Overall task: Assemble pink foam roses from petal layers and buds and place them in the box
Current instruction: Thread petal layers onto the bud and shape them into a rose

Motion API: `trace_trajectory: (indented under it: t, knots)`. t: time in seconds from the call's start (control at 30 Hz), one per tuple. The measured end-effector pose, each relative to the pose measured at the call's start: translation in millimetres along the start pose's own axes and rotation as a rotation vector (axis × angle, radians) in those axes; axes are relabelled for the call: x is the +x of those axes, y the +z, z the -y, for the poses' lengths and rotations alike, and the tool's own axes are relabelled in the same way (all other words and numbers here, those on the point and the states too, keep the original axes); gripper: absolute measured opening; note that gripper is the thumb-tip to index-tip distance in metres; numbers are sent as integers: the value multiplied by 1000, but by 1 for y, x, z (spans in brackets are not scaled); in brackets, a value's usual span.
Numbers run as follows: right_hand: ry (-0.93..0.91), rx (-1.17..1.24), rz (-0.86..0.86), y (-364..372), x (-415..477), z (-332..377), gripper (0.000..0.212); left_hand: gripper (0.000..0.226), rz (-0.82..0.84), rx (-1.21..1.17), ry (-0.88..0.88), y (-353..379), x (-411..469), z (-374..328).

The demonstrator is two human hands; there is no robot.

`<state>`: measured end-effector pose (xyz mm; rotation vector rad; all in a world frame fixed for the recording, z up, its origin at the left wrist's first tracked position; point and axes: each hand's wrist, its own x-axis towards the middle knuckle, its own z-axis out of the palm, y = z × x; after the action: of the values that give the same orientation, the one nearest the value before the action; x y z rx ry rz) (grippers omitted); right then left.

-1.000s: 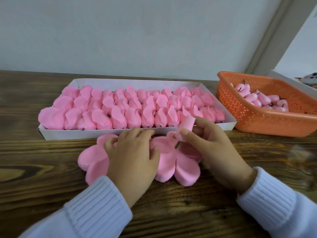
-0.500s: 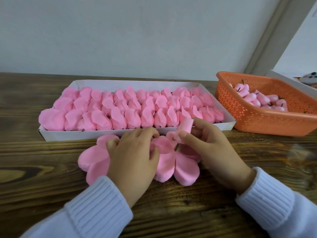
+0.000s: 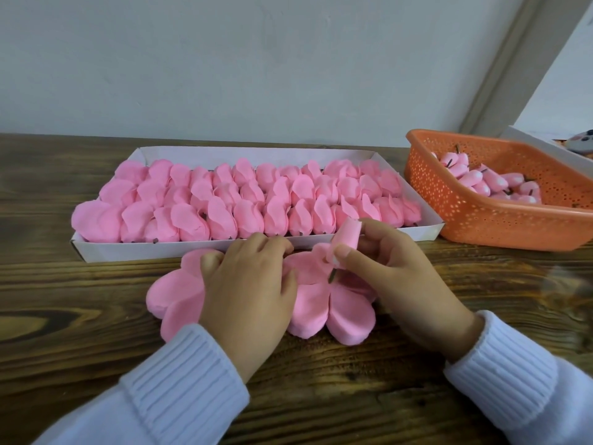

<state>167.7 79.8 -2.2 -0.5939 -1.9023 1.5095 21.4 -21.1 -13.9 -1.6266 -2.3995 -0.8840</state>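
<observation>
- Head view: white box (image 3: 256, 248) lay long-side-on across the wooden table (image 3: 64, 316), packed with rows of finished pink roses (image 3: 224, 200).
- Just in front of the box's near wall: flat pink petal layers (image 3: 337, 309) spread on the table (two clusters side by side, the left one mostly under the hand).
- Left hand (image 3: 250, 284) lay palm-down on the petal layers, fingertips bent and nearly touching the box's near wall, thumb on the left cluster; couldn't tell if it pinched a petal or only rested.
- Right hand (image 3: 394, 277), in front of the box's right end, pinched one bud (image 3: 346, 236) between thumb and fingers.
- Bud was tilted, tip leaning toward the box, its dark stem (image 3: 332, 275) pointing down at the middle of the right cluster (contact not clear).
- Right of the box, close to its corner: orange perforated basket (image 3: 481, 220) with loose buds (image 3: 491, 181) inside.
- White ribbed sleeves (image 3: 179, 390) covered both wrists, nearer the camera than the box.
</observation>
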Motion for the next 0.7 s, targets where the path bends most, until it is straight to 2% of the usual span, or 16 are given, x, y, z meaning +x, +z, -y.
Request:
trace_trajectory:
  t: [0.13, 0.37, 0.7]
  knots:
    - [-5, 2, 7, 0, 0, 0, 22, 8, 4, -39, -34, 1, 2, 1]
    - [-21, 4, 18, 0, 0, -1, 14, 20, -16, -123, -98, 1, 4, 2]
    - [-29, -7, 25, -1, 1, -2, 14, 16, 14, -126, -104, -1, 6, 1]
